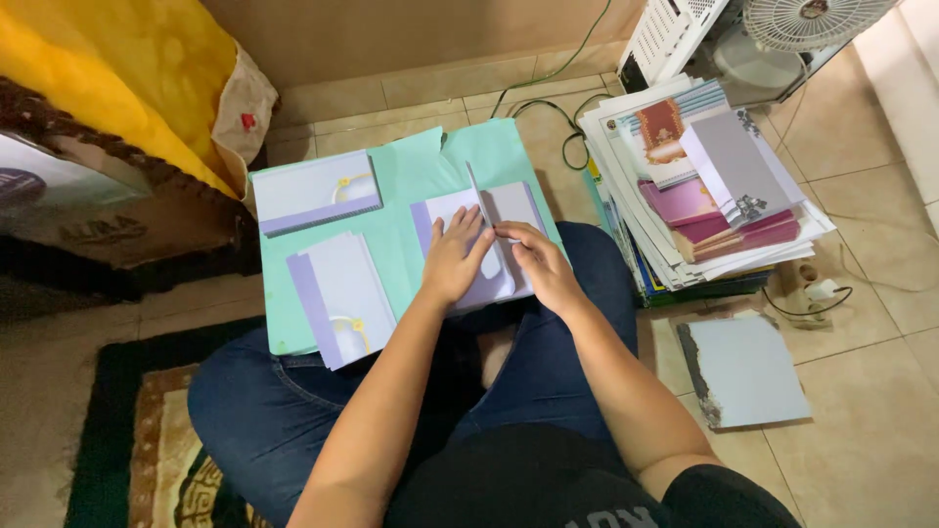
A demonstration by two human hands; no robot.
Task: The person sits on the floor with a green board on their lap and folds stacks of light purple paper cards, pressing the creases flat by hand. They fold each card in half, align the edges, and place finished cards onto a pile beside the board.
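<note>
Sitting cross-legged on a tiled floor [861,391], the person has a big mint-green sheet [411,186] across the lap, with a lilac card [499,244] lying on it, pale purple with one flap standing up. Left hand [452,256] rests flat and open on the card, right hand [538,262] pinches its fold with curled fingers. Two more lilac card stacks [328,235] lie on the sheet, and a messy paper pile [704,186] sits just right.

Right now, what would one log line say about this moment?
left hand: flat on lilac card | right hand: pressing card's fold | surface: green sheet on lap | nearby: two card stacks, paper pile
</note>
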